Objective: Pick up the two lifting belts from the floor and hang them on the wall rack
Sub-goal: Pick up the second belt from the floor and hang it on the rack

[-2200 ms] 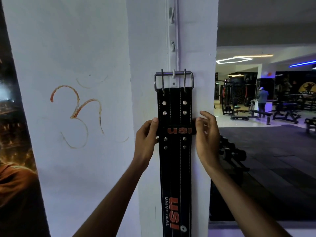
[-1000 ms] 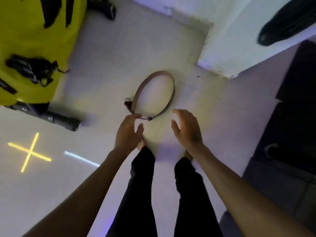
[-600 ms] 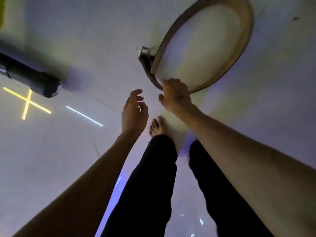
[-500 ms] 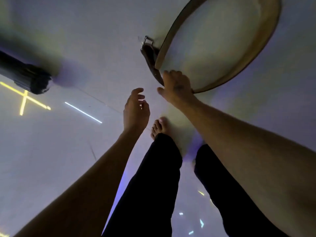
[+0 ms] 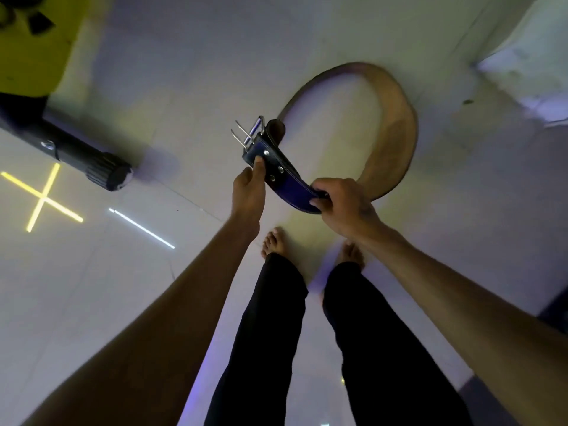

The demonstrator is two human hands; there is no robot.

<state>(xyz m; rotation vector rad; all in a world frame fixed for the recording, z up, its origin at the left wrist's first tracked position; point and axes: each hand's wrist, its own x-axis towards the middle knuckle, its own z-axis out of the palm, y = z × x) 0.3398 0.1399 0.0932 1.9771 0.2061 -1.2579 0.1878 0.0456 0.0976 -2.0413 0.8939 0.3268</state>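
I have the brown lifting belt by its buckle end, above the pale floor in front of my bare feet. My left hand pinches the dark strap just behind the steel buckle, thumb on top; my right hand is closed around the strap further along. The wide loop trails toward the wall corner; whether it touches the floor I cannot tell. Next I should straighten up and bring the buckle to the rack.
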